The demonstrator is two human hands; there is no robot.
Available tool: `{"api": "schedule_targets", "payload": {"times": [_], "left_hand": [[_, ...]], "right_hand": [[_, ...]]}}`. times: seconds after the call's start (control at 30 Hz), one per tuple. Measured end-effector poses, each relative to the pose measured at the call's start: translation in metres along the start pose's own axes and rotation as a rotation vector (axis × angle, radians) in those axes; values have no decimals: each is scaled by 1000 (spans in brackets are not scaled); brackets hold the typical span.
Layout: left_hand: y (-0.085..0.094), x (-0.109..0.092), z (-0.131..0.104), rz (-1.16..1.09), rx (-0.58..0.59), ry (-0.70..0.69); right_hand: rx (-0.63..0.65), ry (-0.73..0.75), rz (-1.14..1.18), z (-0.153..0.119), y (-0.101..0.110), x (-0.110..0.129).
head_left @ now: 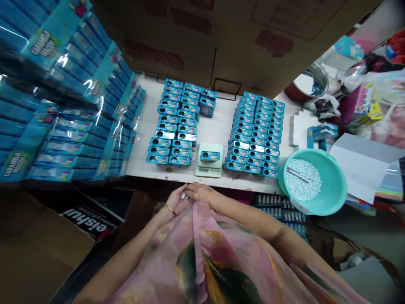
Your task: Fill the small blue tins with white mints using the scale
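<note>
Below the table's front edge, my left hand [179,199] is cupped palm up with a few small white pieces [184,196] in it. My right hand [201,192] lies against it, its fingertips at the white pieces. Just beyond the hands, a small blue box [210,156] rests on a pale green scale [209,169]. Rows of blue boxes stand left [167,119] and right [253,135] of the scale. At the right, a teal tub [337,185] holds many white pieces [305,179] and a dark-patterned strip.
Shrink-wrapped blue packs [79,80] are stacked high on the left. A large cardboard box [202,38] stands behind the white table [142,139]. White cartons [305,126], a metal bowl [318,78], papers [360,169] and bags lie at the right. An open carton [34,240] is at lower left.
</note>
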State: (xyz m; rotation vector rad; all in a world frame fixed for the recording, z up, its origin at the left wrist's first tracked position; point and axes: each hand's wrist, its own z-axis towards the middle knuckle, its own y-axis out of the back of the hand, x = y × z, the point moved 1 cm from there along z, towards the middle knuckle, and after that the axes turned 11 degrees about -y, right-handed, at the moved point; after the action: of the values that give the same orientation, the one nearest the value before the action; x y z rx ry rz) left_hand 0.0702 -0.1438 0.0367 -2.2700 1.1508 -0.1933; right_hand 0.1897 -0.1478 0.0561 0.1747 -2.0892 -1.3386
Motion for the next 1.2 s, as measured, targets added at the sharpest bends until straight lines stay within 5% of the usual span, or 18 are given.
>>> {"api": "schedule_targets", "payload": {"times": [0.43,0.7,1.2], "left_hand": [[-2,8,11,-13,62,49],[-1,8,20,-46,88,53],[2,14,29,5,98,93]], "right_hand": [[51,-51,150,-16,16,-8],[-46,-104,237,-10,3,-18],[-36,-58,271,-15,3,-19]]}}
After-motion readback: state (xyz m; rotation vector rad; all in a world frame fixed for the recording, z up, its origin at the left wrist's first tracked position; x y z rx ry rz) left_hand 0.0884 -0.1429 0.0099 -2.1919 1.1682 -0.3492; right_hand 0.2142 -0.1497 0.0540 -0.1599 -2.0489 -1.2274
